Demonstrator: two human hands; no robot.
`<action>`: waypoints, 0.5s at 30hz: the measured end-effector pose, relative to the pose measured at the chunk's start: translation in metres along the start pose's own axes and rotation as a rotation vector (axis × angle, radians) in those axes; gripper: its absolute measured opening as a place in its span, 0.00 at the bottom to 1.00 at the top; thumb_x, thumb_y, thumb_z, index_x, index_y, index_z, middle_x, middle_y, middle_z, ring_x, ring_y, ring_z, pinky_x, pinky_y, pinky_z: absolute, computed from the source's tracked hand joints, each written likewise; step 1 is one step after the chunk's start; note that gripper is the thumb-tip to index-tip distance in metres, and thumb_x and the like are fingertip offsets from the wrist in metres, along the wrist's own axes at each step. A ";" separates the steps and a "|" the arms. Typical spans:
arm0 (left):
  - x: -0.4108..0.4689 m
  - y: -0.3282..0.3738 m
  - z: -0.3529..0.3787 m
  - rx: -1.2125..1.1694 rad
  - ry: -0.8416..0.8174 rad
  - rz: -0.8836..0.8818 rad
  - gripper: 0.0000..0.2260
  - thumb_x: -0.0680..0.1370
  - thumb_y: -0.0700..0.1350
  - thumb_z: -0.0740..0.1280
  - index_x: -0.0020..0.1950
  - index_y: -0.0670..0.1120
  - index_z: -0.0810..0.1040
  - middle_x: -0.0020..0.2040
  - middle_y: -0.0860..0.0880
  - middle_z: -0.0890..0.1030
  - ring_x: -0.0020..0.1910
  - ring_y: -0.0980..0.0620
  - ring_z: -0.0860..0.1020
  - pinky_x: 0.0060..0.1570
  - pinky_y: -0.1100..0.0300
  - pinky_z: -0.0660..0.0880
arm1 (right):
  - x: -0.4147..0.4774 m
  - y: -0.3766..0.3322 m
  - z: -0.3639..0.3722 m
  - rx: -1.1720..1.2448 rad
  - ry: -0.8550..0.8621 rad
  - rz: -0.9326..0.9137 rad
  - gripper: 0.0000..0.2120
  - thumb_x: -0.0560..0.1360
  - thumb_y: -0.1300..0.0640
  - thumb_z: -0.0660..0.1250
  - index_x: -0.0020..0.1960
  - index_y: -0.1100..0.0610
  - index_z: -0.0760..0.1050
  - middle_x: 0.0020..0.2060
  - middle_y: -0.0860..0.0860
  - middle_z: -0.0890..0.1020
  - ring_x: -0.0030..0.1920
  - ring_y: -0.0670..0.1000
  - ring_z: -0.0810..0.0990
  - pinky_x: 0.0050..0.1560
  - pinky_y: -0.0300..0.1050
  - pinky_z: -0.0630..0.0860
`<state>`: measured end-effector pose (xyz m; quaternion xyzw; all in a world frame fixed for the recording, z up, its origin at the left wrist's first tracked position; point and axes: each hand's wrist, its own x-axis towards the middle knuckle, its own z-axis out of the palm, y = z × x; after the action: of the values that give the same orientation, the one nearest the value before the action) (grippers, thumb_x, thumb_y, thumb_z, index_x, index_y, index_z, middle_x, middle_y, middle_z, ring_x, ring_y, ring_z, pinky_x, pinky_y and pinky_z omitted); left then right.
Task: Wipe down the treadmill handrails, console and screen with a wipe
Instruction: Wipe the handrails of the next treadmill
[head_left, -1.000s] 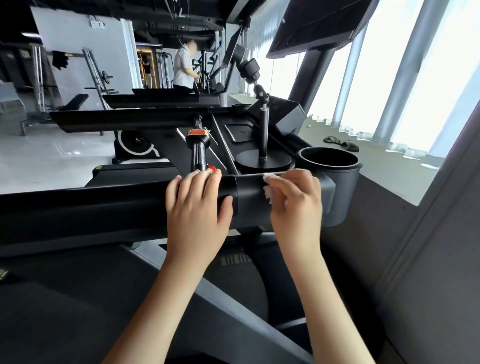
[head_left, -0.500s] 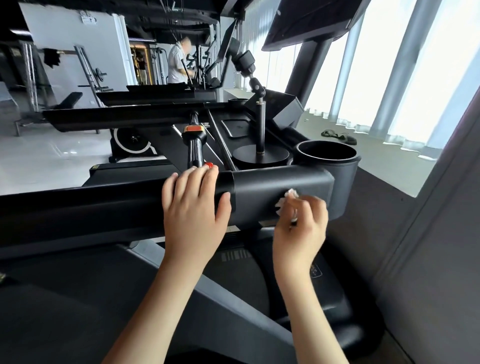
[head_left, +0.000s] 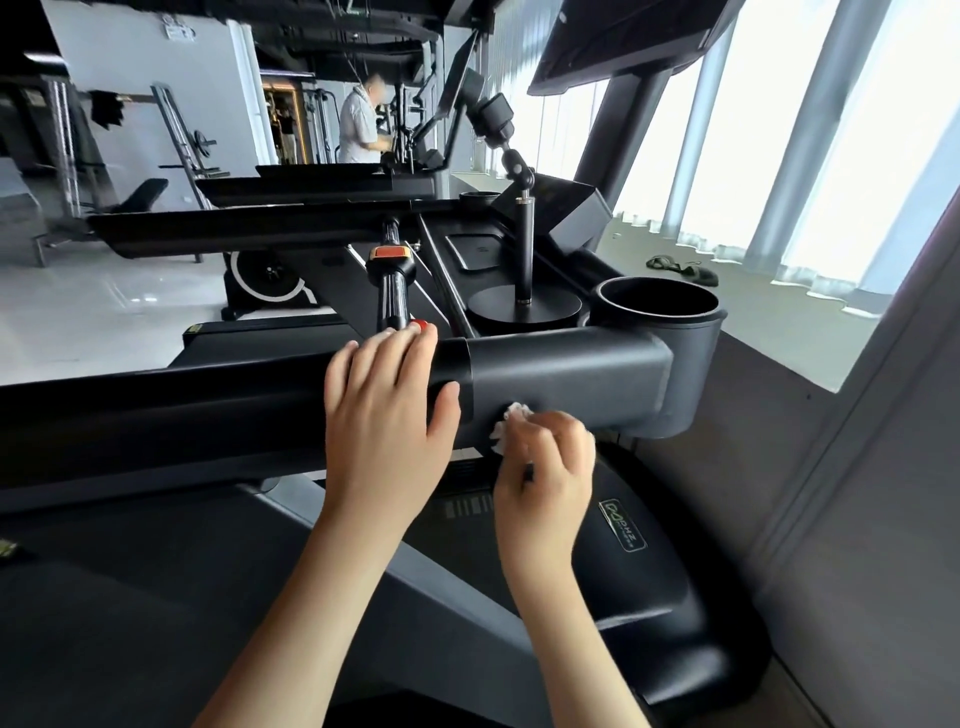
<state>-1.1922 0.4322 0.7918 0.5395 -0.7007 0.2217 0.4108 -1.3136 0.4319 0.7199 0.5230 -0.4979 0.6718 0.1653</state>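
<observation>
A thick black handrail (head_left: 156, 415) runs across the view and joins a grey end section (head_left: 571, 374) on the right. My left hand (head_left: 384, 410) lies over the rail at that joint, fingers draped across the top and thumb on the front. My right hand (head_left: 545, 467) grips a crumpled white wipe (head_left: 511, 423) and presses it against the lower front of the grey section. Behind the rail lies the dark console tray (head_left: 478, 249). The screen (head_left: 623, 41) hangs at the upper right, seen from its edge.
A round cup holder (head_left: 654, 306) sits at the rail's right end. A phone mount on a round base (head_left: 524, 306) stands on the console, beside a centre grip with a red button (head_left: 395, 280). A grey wall is close on the right. A person stands at far machines.
My right hand came off the top of the grey section, dropped to its lower front and slid the wipe left toward the joint. My left hand stayed on the rail.
</observation>
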 end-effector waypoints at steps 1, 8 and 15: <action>0.000 -0.001 -0.002 -0.018 -0.009 0.000 0.23 0.77 0.51 0.56 0.67 0.41 0.74 0.65 0.45 0.77 0.66 0.45 0.72 0.69 0.52 0.56 | 0.006 0.001 0.000 -0.007 0.009 -0.006 0.05 0.72 0.70 0.69 0.42 0.63 0.81 0.43 0.55 0.79 0.43 0.55 0.75 0.52 0.33 0.67; -0.009 -0.022 -0.009 0.050 0.042 -0.087 0.21 0.78 0.52 0.57 0.65 0.42 0.75 0.63 0.45 0.77 0.66 0.44 0.72 0.71 0.46 0.54 | 0.003 -0.005 0.002 0.013 0.116 0.070 0.07 0.77 0.65 0.66 0.43 0.65 0.82 0.44 0.54 0.79 0.45 0.52 0.74 0.49 0.37 0.71; -0.010 -0.023 -0.008 0.056 0.037 -0.085 0.20 0.78 0.51 0.57 0.65 0.42 0.75 0.63 0.46 0.78 0.65 0.44 0.72 0.71 0.47 0.55 | 0.049 -0.015 0.000 -0.053 0.048 -0.058 0.09 0.74 0.68 0.66 0.50 0.62 0.84 0.44 0.56 0.80 0.46 0.53 0.70 0.48 0.31 0.63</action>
<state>-1.1675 0.4362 0.7851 0.5760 -0.6630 0.2333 0.4174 -1.3221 0.4242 0.7703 0.5162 -0.4961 0.6657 0.2104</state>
